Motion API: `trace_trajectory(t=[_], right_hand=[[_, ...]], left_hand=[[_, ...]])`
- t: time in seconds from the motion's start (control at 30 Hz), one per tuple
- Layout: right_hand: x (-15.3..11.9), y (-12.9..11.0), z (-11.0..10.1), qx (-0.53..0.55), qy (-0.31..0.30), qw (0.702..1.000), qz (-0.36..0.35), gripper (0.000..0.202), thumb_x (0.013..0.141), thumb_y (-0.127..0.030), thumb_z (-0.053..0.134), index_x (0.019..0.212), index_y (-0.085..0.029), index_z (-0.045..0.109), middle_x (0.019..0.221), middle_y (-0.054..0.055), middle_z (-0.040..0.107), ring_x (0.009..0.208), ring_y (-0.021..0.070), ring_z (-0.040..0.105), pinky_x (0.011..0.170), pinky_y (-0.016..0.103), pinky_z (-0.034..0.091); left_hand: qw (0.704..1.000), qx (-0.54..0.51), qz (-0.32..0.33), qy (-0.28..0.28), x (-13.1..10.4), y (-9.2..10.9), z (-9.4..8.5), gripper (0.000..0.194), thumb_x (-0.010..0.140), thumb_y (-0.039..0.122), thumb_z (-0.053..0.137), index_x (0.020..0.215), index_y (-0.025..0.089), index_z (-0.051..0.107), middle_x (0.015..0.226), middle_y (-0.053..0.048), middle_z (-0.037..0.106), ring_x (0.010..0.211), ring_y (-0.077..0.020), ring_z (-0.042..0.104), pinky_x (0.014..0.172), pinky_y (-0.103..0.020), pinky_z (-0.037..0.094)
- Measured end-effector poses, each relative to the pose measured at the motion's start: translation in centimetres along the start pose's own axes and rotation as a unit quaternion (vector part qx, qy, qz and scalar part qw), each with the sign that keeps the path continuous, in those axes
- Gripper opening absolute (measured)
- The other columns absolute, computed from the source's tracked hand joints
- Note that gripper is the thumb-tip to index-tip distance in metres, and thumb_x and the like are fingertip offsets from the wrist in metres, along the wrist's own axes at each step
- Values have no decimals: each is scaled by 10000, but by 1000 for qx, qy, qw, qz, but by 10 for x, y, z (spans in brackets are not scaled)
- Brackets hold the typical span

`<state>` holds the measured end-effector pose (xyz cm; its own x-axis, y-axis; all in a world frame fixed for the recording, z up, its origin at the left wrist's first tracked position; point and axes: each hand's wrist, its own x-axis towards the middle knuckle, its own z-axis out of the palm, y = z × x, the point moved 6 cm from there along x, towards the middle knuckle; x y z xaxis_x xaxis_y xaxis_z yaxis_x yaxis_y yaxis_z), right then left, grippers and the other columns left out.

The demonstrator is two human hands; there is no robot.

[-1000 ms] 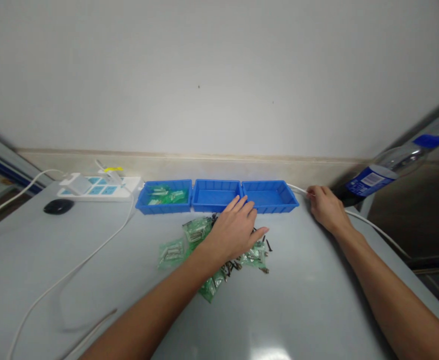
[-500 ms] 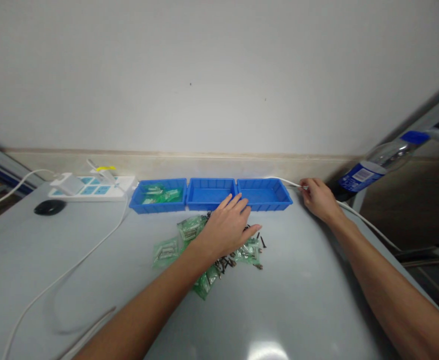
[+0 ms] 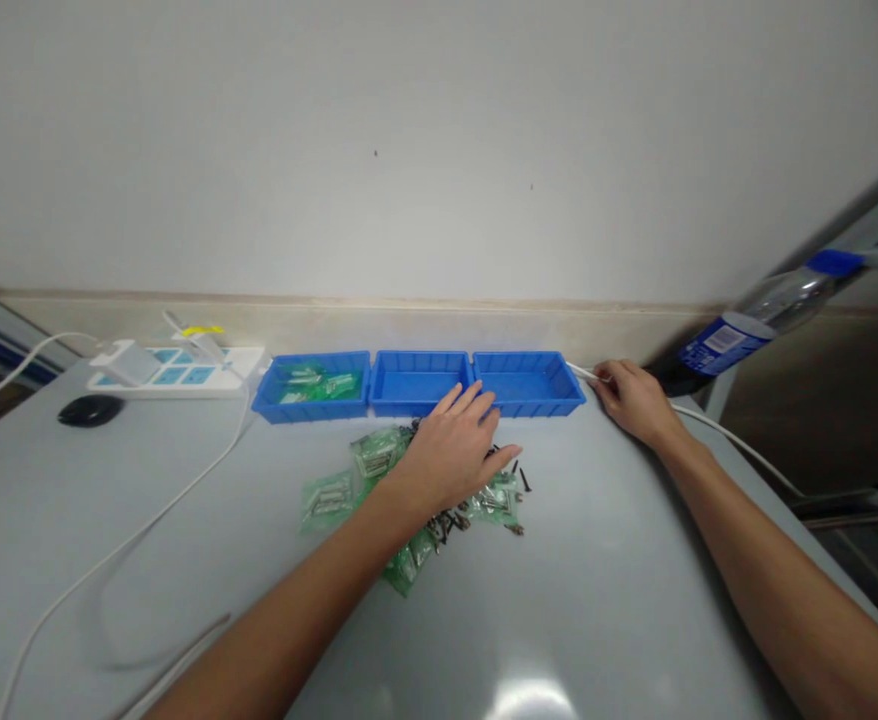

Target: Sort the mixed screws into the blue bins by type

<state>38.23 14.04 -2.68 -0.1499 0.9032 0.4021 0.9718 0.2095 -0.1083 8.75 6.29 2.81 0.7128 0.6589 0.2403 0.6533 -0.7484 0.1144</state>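
Note:
My left hand point(image 3: 458, 447) lies palm down with fingers spread over a pile of green plastic bags point(image 3: 379, 452) and loose dark screws point(image 3: 448, 522), hiding part of it. Some screws point(image 3: 524, 480) are scattered at the pile's right side. Beyond my fingertips stand the middle blue tray point(image 3: 420, 405) and the right blue tray point(image 3: 533, 404), both with bare floors. The left blue tray point(image 3: 311, 409) holds several green bags. At the table's far right, my right hand point(image 3: 630, 398) pinches a white cable point(image 3: 739, 440) that runs along the wall side, close to the right tray's corner.
A power strip point(image 3: 229, 383) with plugged-in adapters lies at the back left, a black computer mouse point(image 3: 90, 410) before it. Another white cord point(image 3: 150, 525) curves across the table's left side. Beyond my right hand, a bottle with a blue label point(image 3: 724, 342) leans at the right edge.
The cable by my right hand now shows less behind the right tray and slopes down from its corner. My right hand has shifted slightly left. My left hand stays on the pile.

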Motion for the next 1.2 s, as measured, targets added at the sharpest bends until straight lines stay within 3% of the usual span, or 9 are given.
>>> trace_trajectory(t=[0.4,0.53,0.63,0.73,0.83,0.9,0.97,1.07,1.2], right_hand=[[-1,-28,-5,49,70,996,1,314,934,-284,495,1020,-133,757,992,156,726,775,257,666,786,383,521],[-2,-34,-9,89,91,992,19,290,849,-241,546,1009,-138,766,938,132,737,699,231,656,749,379,530],[-4,-28,-17,160,150,972,85,301,741,-191,567,962,-167,769,829,75,740,631,201,632,688,350,528],[-6,-25,-33,234,233,930,162,326,727,-174,542,970,-178,759,866,69,758,653,199,650,639,328,522],[-5,-48,-61,254,287,911,151,307,763,-174,565,1011,-172,748,907,81,763,710,214,682,664,338,537],[0,-81,-81,238,268,929,91,228,834,-216,583,986,-183,750,916,85,766,775,230,697,736,365,548],[7,-122,-87,213,175,961,9,198,885,-279,600,989,-202,750,960,81,769,830,245,701,793,392,552],[8,-173,-72,171,43,980,-96,281,931,-380,604,1114,-206,727,1118,95,754,1052,300,683,967,478,510],[9,-190,-40,186,28,978,-86,286,978,-343,536,1095,-175,736,1131,110,759,1083,295,683,988,484,507]], left_hand=[[1000,4,-8,-9,-1,0,2,569,1038,510,398,1330,64,596,1500,-184,510,1457,-332,390,1224,-481,283],[1000,-11,0,8,-3,2,-1,532,1031,497,433,1315,79,601,1537,-197,460,1476,-340,357,1220,-503,294],[999,-31,18,39,-8,2,-13,459,1028,466,462,1262,113,637,1527,-189,470,1489,-348,329,1210,-520,314],[996,-46,15,74,-20,-9,-30,375,1024,413,489,1203,137,670,1440,-165,563,1430,-344,418,1156,-526,398],[992,-38,-28,116,-40,-34,-45,300,1004,341,531,1162,143,691,1291,-135,671,1276,-314,560,1067,-523,487],[989,-17,-64,129,-55,-53,-49,277,988,311,551,1124,133,713,1199,-126,718,1204,-315,596,1029,-532,511],[986,3,-95,135,-70,-71,-50,286,979,327,570,1128,137,722,1217,-125,722,1223,-329,585,1034,-562,501],[987,8,-117,108,-85,-88,-44,335,998,370,541,1185,152,715,1267,-107,711,1270,-326,571,1069,-561,481],[991,4,-119,63,-92,-93,-33,450,1022,407,487,1345,124,623,1409,-132,617,1363,-343,507,1109,-557,451]])
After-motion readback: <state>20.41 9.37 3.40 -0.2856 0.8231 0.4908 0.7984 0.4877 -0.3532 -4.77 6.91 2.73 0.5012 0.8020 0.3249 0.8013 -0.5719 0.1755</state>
